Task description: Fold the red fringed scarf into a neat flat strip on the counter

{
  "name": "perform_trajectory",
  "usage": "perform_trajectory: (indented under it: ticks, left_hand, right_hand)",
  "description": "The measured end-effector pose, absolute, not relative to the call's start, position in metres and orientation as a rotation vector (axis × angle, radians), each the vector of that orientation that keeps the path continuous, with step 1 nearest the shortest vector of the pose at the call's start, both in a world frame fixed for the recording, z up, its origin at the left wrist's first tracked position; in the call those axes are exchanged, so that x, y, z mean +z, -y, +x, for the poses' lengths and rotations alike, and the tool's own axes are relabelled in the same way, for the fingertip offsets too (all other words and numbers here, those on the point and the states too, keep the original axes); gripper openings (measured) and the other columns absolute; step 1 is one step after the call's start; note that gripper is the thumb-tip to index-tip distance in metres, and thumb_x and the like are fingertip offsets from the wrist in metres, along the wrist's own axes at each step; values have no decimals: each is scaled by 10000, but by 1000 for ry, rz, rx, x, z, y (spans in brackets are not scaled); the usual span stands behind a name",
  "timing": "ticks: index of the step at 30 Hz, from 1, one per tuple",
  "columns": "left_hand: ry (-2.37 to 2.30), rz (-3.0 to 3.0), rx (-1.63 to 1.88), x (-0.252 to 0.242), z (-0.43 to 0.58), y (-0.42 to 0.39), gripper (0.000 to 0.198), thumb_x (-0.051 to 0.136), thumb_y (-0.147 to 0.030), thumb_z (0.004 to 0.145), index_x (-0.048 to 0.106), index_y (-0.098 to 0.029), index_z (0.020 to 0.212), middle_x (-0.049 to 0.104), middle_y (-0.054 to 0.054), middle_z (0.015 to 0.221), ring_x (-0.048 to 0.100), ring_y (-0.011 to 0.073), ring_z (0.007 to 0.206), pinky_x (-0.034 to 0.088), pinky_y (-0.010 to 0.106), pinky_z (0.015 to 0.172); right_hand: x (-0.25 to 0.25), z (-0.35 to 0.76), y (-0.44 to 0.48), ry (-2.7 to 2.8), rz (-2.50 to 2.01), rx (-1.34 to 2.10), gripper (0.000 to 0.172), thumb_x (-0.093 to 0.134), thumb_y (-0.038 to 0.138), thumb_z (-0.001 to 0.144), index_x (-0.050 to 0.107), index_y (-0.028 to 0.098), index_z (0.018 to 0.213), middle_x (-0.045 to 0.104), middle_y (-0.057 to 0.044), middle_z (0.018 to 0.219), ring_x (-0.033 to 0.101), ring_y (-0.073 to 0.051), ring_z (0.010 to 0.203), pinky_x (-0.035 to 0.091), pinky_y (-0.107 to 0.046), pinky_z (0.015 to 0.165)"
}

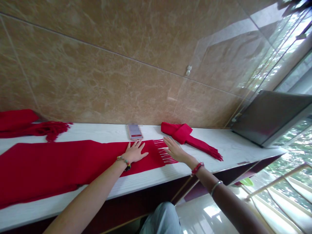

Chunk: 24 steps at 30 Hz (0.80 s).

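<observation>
A long red scarf (pixel 56 162) lies spread along the white counter, running off the left edge of the view. Its fringed end (pixel 162 152) points right. My left hand (pixel 134 152) rests flat on the scarf a little short of the fringe, fingers spread. My right hand (pixel 175 150) lies over the fringe with its fingers stretched out, covering part of the strands. Neither hand grips anything. Just behind my left hand, a phone (pixel 135 132) lies face up with its screen lit. Right of the phone sits a folded red scarf (pixel 181 132), its fringe trailing to the right.
Another red scarf (pixel 21 123) lies bunched at the far left against the tiled wall (pixel 109 81). The white counter (pixel 207 136) ends at the right by a grey box-like object (pixel 273 113). Below are my knee (pixel 162 217) and a railing (pixel 275 182).
</observation>
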<state>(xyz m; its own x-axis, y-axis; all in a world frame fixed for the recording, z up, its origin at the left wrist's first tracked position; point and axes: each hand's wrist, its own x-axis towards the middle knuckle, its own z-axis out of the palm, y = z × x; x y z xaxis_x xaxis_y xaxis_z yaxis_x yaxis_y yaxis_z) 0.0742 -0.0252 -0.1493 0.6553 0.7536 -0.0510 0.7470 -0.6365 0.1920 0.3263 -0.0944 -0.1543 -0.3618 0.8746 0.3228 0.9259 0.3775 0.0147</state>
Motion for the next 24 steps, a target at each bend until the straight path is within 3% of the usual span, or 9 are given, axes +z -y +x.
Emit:
perform_trajectory:
  ticks: [8,13,19,24]
  left_hand:
    - [-1244,2678,58,-146,73,31,757,260,-637,801,219,-162,1388,88,88,1461,29,274,1336,82,523,1038]
    - [-1233,2666,59,-143,72,34,754,272,-629,801,231,-152,1383,105,98,1458,48,276,1335,80,526,1039]
    - [-1216,2673,128,-146,71,33,766,296,-630,798,251,-125,1372,99,124,1456,47,284,1333,79,529,1039]
    - [-1249,2671,101,-145,72,35,791,285,-633,798,210,-106,1384,96,126,1456,45,279,1335,86,521,1044]
  right_hand:
    - [-181,303,61,2546,-1634,-398,427,277,255,925,350,119,1323,363,-178,1358,329,-262,1255,370,-498,943]
    - [-180,347,67,2498,-1889,-488,359,311,233,909,496,168,1211,392,-168,1343,323,-307,1251,395,-554,884]
    - [-166,286,31,2349,-1704,-376,459,284,287,915,348,87,1323,330,-194,1374,272,-297,1276,341,-506,965]
    - [-181,255,13,2432,-1704,-309,416,300,276,910,402,150,1293,374,-157,1357,323,-314,1249,344,-576,916]
